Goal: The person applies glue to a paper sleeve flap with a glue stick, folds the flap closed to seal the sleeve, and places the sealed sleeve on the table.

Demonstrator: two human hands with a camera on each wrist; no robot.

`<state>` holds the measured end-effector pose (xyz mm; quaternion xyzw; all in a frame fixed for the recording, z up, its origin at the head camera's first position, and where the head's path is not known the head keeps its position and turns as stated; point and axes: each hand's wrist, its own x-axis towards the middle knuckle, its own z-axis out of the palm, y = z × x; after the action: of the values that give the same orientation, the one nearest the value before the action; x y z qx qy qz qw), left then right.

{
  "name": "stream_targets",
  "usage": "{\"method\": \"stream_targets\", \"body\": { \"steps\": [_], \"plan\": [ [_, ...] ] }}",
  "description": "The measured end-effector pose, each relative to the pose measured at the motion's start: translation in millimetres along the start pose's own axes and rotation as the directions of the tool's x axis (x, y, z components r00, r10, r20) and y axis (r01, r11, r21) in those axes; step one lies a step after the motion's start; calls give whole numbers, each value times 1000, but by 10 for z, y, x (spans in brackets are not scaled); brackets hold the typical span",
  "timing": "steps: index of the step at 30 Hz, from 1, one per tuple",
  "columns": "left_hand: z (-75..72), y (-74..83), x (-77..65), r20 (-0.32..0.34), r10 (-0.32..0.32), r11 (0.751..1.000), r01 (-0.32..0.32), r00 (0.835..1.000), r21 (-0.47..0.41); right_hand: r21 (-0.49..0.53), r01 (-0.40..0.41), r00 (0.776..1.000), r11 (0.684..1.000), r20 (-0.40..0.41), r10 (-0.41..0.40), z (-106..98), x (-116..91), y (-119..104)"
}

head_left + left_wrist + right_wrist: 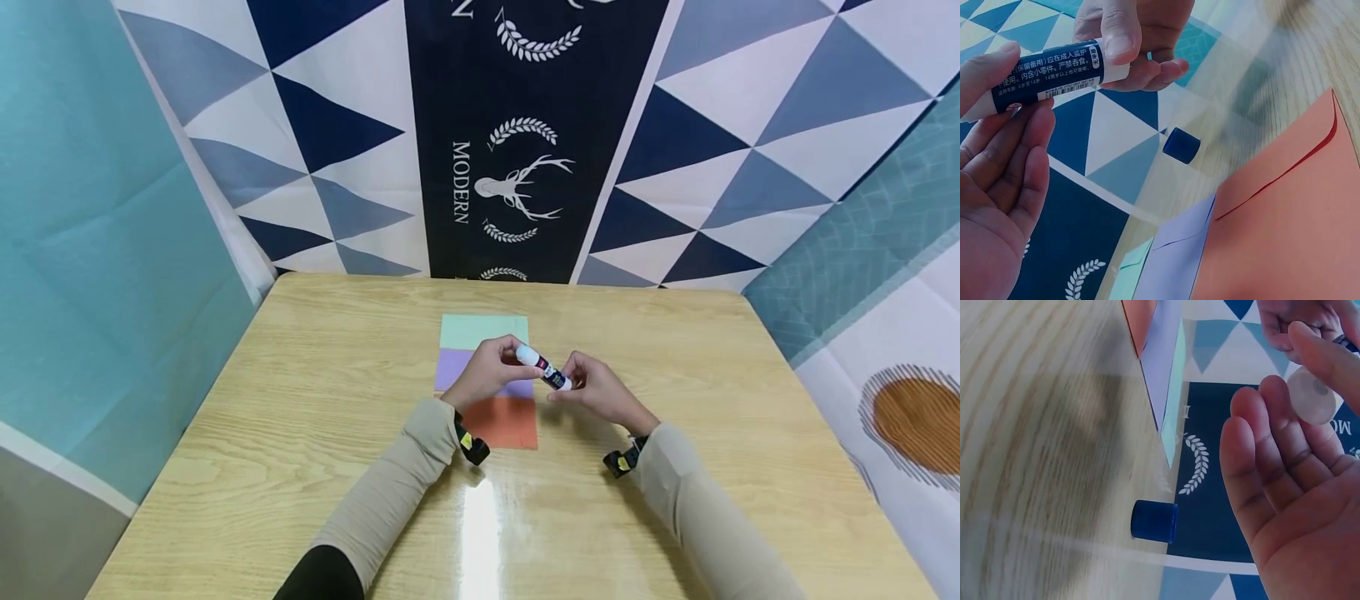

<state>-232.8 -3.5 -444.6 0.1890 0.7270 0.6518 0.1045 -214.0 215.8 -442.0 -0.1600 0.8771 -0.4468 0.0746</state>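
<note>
A glue stick [553,376] with a navy printed label and white ends is held above the table between both hands. My left hand [491,367] pinches it near its left end, with the thumb across the barrel in the left wrist view. My right hand [597,390] pinches the white right end [1116,74] between thumb and fingers. On the tabletop stands a small blue cap [1154,521], apart from both hands; the head view does not show it. Below the left hand lie a mint envelope [480,330], a purple envelope [452,367] and an orange envelope [510,423], partly covered by that hand.
The wooden table [315,383] extends to both sides of the envelopes. Patterned cloth [517,208] hangs behind its far edge, and teal cloth [112,208] hangs at the left. Each wrist wears a black camera strap [472,442].
</note>
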Motion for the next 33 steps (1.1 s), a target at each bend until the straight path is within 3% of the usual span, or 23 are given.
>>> {"method": "stream_targets", "body": {
  "steps": [7,16,19,25,33],
  "plan": [
    [1,-14,-17,-20,10,1000,-10,1000,12,34,24,999,999,30,-25,-28,-13,18],
    [-35,-12,11,-32,32,999,-33,999,-18,-16,17,980,1000,200,-13,-212,60,-16],
    [-41,-7,19,-28,28,999,-29,999,-25,-27,6,975,1000,223,0,-230,68,-42],
    [-52,15,25,-28,-7,1000,6,1000,-30,-57,-5,986,998,166,14,-205,64,-72],
    [-23,1,14,-55,-1,1000,1,998,-1,-56,6,999,998,51,-3,-109,74,-59]
  ]
}}
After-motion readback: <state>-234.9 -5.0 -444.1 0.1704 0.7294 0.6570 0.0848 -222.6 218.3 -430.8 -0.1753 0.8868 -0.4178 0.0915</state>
